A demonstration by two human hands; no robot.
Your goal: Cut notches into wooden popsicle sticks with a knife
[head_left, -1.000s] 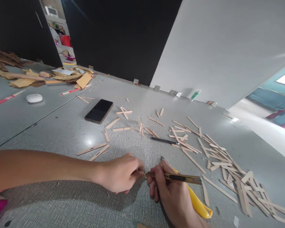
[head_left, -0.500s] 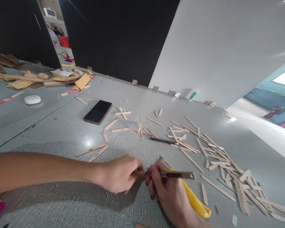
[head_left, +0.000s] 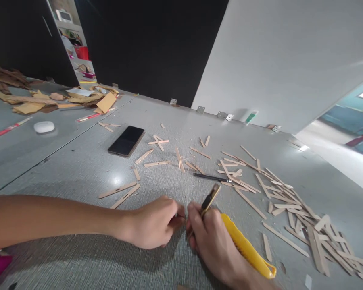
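My right hand [head_left: 210, 237] is closed around a slim gold-and-black craft knife [head_left: 210, 198], its back end pointing up and away. Its lower end is hidden by my fingers. Close beside it, my left hand [head_left: 159, 222] is pinched down near the table; whatever sits between its fingertips is too small and covered to make out. A yellow plastic handle [head_left: 248, 249] lies on the table, partly behind my right hand. Wooden craft sticks [head_left: 286, 239], some whole and some cut, are scattered to the right. Beyond my hands are several shorter stick pieces [head_left: 157, 163].
The grey textured table [head_left: 87, 169] carries a black phone [head_left: 126, 141], a white earbud case [head_left: 44, 127] and a black pen-like tool [head_left: 211, 177]. Torn brown scraps [head_left: 48, 100] pile up at the far left. Small metal hinges [head_left: 201, 109] line the base of the black-and-white panel.
The craft knife has swung from nearly level, pointing right, to a steeper tilt with its back end up. My left hand stays in about the same place, still pinched.
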